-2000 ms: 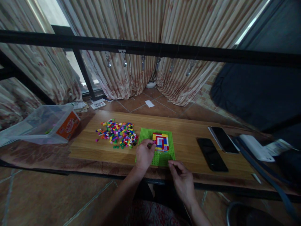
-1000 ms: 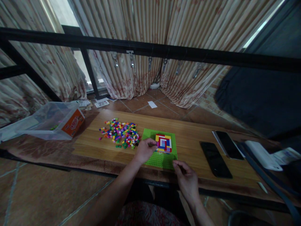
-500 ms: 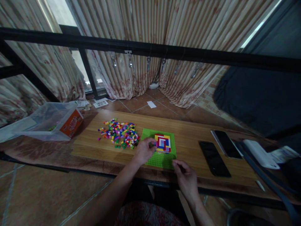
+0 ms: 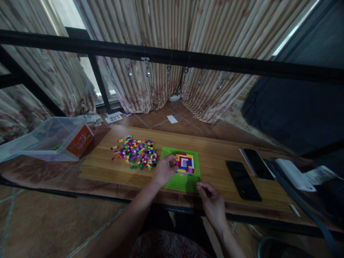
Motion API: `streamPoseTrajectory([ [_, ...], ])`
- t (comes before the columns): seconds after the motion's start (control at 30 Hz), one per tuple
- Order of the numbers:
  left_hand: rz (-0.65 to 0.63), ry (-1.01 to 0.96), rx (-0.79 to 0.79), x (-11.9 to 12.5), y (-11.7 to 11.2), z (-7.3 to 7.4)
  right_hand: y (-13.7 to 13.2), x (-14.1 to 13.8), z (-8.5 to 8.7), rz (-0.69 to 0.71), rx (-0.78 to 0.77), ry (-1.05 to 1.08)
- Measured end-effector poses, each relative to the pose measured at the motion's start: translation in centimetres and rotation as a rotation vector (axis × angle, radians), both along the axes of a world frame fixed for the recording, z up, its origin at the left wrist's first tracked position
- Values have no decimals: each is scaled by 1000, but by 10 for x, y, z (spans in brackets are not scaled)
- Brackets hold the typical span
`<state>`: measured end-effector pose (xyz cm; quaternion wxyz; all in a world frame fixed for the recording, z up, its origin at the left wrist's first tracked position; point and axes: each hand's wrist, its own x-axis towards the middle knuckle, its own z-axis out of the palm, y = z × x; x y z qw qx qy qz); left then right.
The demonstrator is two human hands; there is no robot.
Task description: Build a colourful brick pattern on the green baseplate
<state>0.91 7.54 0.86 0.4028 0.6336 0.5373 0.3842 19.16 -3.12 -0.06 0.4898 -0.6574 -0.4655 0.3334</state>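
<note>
A green studded baseplate (image 4: 168, 184) lies on the wooden board, with a square pattern of red, white, blue and yellow toy bricks (image 4: 185, 164) built on it. My left hand (image 4: 164, 170) is over the plate's left part, thumb and forefinger pinched on a small purple brick (image 4: 176, 163) at the pattern's left edge. Whether that brick touches the pattern I cannot tell. At the plate's near right corner, my right hand (image 4: 212, 200) has its thumb and forefinger closed on the edge, the other fingers curled.
Left of the plate spreads a pile of loose coloured bricks (image 4: 137, 152). A clear plastic box (image 4: 57, 152) with an orange label stands farther left. Two dark phones, one nearer (image 4: 243, 180) and one farther (image 4: 258, 164), lie to the right, near a white device (image 4: 294, 175) and a strap.
Both hands stay almost in place. The left fingertips shift very slightly at the pattern's left edge, and the whole view drifts a little.
</note>
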Motion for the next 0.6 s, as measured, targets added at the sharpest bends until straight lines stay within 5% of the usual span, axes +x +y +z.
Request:
streamPoseTrajectory([
  [0.4, 92, -176, -95, 1, 11, -11, 44, 5, 8, -121, 54, -56],
  [0.6, 114, -133, -103, 4, 16, -14, 78, 0, -1, 19, -49, -21],
])
